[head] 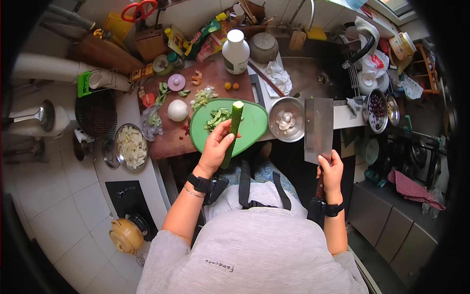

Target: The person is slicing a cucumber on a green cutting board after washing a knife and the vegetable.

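Observation:
My left hand (pixel 216 144) grips a cucumber (pixel 235 123) with a freshly cut end, holding it raised over the near edge of a green cutting board (pixel 253 121). Sliced cucumber (pixel 217 119) lies on that board, partly hidden by my fingers. On the right, my right hand (pixel 331 169) holds a Chinese cleaver (pixel 318 128) by its wooden handle, blade pointing away from me. Just left of the blade, a steel bowl (pixel 273 126) contains garlic bulbs (pixel 286 120). A white onion (pixel 177 110) and some chopped greens (pixel 203 96) sit beside the green board on a larger wooden board (pixel 167 141).
Behind the boards stand a white bottle (pixel 235 55) and a stone-like pot (pixel 264 47). A steel bowl of pale chopped pieces (pixel 131 147) is at left, near a gas hob (pixel 123 196) bearing a yellow pot (pixel 126 236). The sink (pixel 304 71) lies back right, beside a dish rack (pixel 352 79).

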A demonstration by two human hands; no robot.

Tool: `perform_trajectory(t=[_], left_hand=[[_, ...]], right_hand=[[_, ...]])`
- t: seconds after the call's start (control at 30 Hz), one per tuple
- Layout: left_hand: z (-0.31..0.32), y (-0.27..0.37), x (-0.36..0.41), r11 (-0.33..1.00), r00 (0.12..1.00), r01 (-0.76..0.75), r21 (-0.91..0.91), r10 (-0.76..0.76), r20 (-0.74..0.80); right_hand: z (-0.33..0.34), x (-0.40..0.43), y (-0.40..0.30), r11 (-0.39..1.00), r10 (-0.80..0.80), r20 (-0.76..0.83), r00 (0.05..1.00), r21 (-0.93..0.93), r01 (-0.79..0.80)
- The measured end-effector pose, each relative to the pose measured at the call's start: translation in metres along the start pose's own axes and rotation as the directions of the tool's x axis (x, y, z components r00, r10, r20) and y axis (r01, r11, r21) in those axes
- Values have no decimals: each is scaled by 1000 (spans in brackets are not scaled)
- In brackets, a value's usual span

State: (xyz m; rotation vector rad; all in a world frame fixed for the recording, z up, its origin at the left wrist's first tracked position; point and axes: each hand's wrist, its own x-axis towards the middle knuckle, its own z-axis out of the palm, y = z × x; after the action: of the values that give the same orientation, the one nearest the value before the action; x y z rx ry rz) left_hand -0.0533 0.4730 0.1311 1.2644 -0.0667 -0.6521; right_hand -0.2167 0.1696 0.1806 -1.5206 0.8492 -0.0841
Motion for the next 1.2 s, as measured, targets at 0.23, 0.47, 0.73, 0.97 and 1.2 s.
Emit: perform_trajectory(t=[0.23, 0.47, 0.73, 0.97, 1.2], left_hand=[[-81, -39, -25, 450, 984, -91, 889, 176, 12], [-102, -79, -28, 289, 973, -92, 953, 231, 24], [-106, -95, -11, 367, 968, -144, 919, 246, 53], [-99, -94, -6, 338, 966, -213, 917, 217, 144], [-97, -105, 0, 331, 948, -282, 901, 243, 207]], right_hand=[[58, -6, -2, 996, 15, 121, 992, -90, -4], [105, -7, -6, 797, -298, 359, 884, -416, 438], [123, -15, 12, 751, -303, 440, 845, -436, 496], [112, -15, 11, 740, -248, 394, 885, -512, 436], [103, -12, 19, 774, -247, 355, 902, -487, 404]])
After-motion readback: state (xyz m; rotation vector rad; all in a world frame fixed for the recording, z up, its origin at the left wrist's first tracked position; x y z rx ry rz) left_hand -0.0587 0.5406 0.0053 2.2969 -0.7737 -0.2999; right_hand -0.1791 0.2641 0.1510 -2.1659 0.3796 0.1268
